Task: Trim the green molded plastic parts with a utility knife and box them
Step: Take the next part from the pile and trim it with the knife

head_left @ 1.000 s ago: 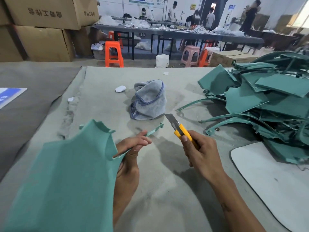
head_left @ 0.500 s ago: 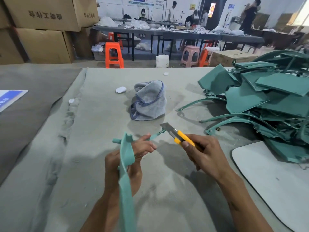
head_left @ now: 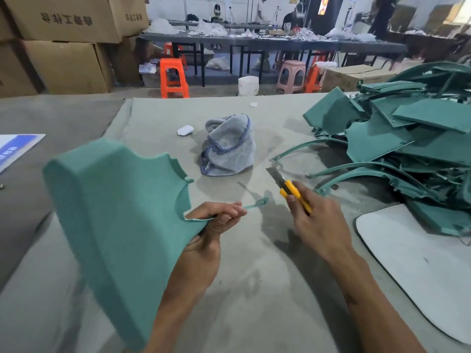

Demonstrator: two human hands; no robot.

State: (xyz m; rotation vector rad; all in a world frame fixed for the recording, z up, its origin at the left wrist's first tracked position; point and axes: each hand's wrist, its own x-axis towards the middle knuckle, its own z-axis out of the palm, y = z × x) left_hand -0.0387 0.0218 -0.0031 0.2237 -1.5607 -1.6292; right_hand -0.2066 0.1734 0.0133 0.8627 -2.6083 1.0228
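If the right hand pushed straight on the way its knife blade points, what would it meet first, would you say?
The right hand aims the utility knife up-left, away from the person. The grey cloth likely comes first, though depth is uncertain.

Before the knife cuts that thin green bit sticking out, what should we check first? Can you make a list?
1. Knife held firmly: ok. The right hand grips the utility knife by its yellow handle.
2. Blade out: ok, it shows past the handle.
3. Part held firmly: ok. The left hand holds the green part at its edge.
4. Fingers away from the cut: cannot tell. The thin strip starts right at the fingertips.
5. Blade on the strip: not ok, it is apart from it.
6. Nothing in the way: ok. The grey cloth lies further back on the table.
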